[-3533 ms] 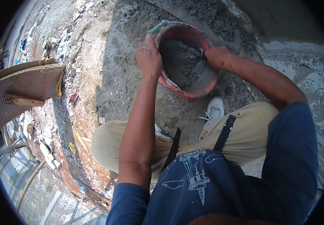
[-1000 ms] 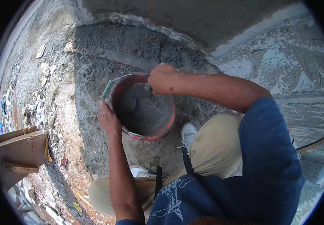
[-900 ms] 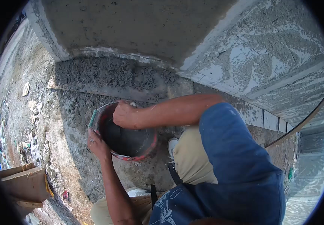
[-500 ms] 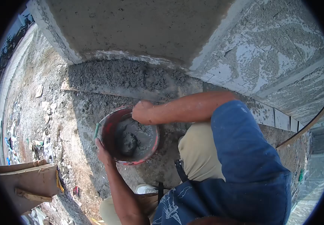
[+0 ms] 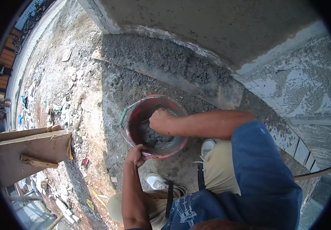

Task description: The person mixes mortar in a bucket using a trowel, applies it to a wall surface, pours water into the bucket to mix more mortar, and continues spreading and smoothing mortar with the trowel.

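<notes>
A red bucket (image 5: 136, 114) stands on the ground in front of me, its wire handle with a green grip (image 5: 123, 116) lying over the left side. Wet grey mortar (image 5: 154, 138) covers its bottom. My left hand (image 5: 136, 155) is closed on the near rim, thumb on top. Inside the bucket's mouth, my right hand (image 5: 160, 122) makes a fist above the mortar. Whatever that fist grips is hidden beneath the hand and forearm.
Beyond the bucket lies a board (image 5: 154, 76) with heaped mortar (image 5: 165, 57) along the foot of a plastered wall (image 5: 196, 23). A rough block wall (image 5: 303, 84) rises at right. A wooden plank structure (image 5: 31, 153) and rubble (image 5: 64, 103) are at left.
My right hand has moved from the far rim down into the bucket. My left hand has shifted along the rim to the near side. The view has swung, moving the scene rightward.
</notes>
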`<state>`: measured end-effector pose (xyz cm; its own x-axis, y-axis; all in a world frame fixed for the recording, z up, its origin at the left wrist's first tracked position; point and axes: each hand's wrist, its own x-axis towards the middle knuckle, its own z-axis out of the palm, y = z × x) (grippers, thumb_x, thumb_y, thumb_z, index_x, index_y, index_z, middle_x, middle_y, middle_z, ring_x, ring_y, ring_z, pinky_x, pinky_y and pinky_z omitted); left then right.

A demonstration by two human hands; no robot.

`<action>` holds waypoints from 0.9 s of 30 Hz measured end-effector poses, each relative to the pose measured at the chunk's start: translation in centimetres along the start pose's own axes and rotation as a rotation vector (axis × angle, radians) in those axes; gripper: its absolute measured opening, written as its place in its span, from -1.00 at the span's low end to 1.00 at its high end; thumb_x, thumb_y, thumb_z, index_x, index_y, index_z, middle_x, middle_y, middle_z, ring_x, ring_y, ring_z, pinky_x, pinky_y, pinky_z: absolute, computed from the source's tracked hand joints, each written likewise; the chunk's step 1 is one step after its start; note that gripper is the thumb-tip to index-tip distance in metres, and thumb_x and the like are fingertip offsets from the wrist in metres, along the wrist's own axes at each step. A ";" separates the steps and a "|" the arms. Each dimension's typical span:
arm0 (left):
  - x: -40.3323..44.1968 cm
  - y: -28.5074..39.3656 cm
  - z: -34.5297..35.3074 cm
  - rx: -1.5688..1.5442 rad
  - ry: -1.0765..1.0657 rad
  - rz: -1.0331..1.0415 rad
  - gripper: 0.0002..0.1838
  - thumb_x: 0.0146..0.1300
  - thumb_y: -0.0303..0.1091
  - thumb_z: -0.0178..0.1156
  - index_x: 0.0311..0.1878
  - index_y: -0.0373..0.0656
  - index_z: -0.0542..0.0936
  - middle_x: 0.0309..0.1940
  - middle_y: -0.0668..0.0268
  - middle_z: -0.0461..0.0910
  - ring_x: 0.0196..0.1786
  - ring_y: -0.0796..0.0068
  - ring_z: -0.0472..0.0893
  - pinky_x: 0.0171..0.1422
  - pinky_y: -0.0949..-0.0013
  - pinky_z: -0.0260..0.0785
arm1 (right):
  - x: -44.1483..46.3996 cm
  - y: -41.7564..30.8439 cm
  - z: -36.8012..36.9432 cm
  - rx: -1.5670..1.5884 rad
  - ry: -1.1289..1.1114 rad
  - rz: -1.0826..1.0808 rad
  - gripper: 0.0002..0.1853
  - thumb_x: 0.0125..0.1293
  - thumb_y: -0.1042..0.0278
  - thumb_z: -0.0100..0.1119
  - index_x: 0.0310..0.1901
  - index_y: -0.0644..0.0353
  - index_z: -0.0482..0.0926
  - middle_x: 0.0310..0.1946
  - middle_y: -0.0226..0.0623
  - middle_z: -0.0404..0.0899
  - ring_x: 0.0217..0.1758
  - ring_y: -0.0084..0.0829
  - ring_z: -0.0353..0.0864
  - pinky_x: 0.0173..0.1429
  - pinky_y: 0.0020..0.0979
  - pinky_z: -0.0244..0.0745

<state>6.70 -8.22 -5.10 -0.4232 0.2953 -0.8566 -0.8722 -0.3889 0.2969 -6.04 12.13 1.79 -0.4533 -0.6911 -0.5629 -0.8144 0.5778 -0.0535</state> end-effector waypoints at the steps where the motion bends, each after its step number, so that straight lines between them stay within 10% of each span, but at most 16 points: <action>1: -0.6 -0.7 2.6 -0.013 0.087 0.023 -0.72 0.29 -0.51 -0.04 0.00 -0.49 0.46 -0.20 -0.04 0.63 -0.21 0.04 0.73 -0.09 0.03 0.73 | -1.9 0.3 -1.1 0.045 0.007 -0.016 -0.75 0.16 0.33 0.31 -0.13 0.17 0.79 -0.20 -0.30 0.79 -0.09 -0.19 0.78 -0.10 -0.07 0.65; 13: -22.2 0.0 24.5 -0.107 0.481 0.086 -0.87 0.33 -0.53 -0.03 -0.22 -0.43 0.45 -0.39 0.23 0.46 -0.49 0.41 0.59 -0.49 0.32 0.59 | -24.0 9.1 -15.5 0.227 -0.084 0.286 -0.75 0.28 0.43 0.12 -0.06 0.01 0.70 -0.23 -0.15 0.71 -0.03 -0.10 0.75 0.04 -0.13 0.61; 22: -48.2 0.2 34.7 -0.098 0.493 0.206 -0.39 0.23 -0.62 -0.09 0.40 -0.43 0.17 0.06 -0.02 0.55 -0.24 0.30 0.73 -0.37 0.41 0.64 | -44.1 3.4 -31.1 0.474 0.203 -0.034 -0.70 0.19 0.36 0.33 -0.02 0.04 0.64 -0.26 -0.16 0.67 -0.08 -0.11 0.73 -0.04 -0.03 0.61; 27: -60.5 -1.1 43.7 0.021 0.608 0.391 -0.35 0.22 -0.60 -0.09 0.44 -0.35 0.19 0.14 0.00 0.51 -0.12 0.26 0.70 -0.19 0.32 0.66 | -52.9 3.7 -35.8 0.375 0.381 0.073 -0.68 0.17 0.23 0.39 -0.04 0.03 0.62 -0.28 -0.14 0.66 -0.12 -0.07 0.72 -0.05 -0.02 0.58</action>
<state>22.56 12.45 64.87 -0.4995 -0.4022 -0.7673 -0.6918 -0.3480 0.6327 1.98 35.26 60.86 -0.6598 -0.7119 -0.2406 -0.6224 0.6971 -0.3560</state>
